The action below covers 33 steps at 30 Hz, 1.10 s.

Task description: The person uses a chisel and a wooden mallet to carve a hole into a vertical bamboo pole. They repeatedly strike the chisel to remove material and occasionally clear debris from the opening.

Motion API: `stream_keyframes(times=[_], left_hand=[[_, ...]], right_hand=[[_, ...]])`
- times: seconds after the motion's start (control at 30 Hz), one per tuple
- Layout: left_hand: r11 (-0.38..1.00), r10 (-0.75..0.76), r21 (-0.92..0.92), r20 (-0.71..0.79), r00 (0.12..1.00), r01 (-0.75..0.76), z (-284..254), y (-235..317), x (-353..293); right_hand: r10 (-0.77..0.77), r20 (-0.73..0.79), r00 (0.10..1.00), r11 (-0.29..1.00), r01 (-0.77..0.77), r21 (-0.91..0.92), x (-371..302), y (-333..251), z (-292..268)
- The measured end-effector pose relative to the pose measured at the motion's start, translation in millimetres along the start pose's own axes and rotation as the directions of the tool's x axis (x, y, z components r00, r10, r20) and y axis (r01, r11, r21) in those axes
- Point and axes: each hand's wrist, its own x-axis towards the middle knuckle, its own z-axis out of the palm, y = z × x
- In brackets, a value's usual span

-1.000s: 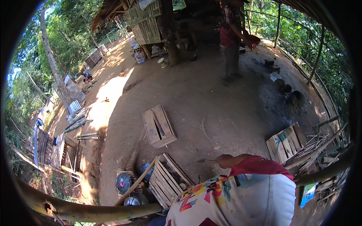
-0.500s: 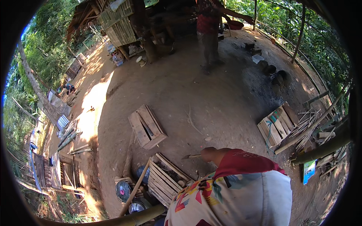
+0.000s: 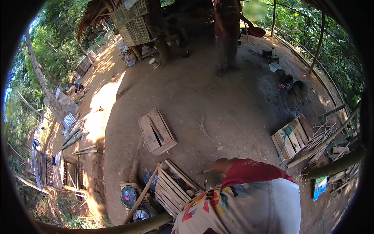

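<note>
My right hand [image 3: 223, 165] reaches out leftward from a dark red sleeve [image 3: 255, 171], low in the view. Its fingers are closed on a thin, pale stick-like tool [image 3: 207, 170], whose kind is too small to make out. Beneath the arm spreads my white garment with a colourful print [image 3: 230, 197]. A slatted wooden crate [image 3: 170, 194] lies just left of the hand, partly hidden by the garment. My left hand does not show.
A wooden box [image 3: 157, 132] lies ahead on the dirt floor; another slatted crate [image 3: 292, 136] stands right beside sticks [image 3: 317, 142]. Pots [image 3: 128, 197] and a bamboo pole [image 3: 144, 226] are at lower left. A person [image 3: 226, 35] holding a red basin [image 3: 257, 32] stands farther off.
The whole view has shifted, moving the surroundings a little rightward. My right hand sits slightly lower, and less of the tool shows. The far person's other arm now hangs down.
</note>
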Motion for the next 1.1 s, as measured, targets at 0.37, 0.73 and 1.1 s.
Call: stream_keyframes(times=[0.37, 0.73, 1.1], left_hand=[[0.992, -0.122, -0.037, -0.038, 0.992, 0.12, -2, 1, -9], [0.913, -0.403, -0.098, -0.072, 0.912, 0.396, 4, -9, -31], [0.898, -0.432, -0.114, -0.054, 0.9, 0.425, -26, -10, -29]], right_hand=[[-0.046, -0.125, 0.991, 0.975, 0.072, 0.21, 21, -36, -46], [-0.803, -0.458, 0.381, 0.37, 0.922, 0.119, -97, -357, -201], [-0.82, -0.408, -0.402, -0.327, 0.913, -0.243, -203, -488, -201]])
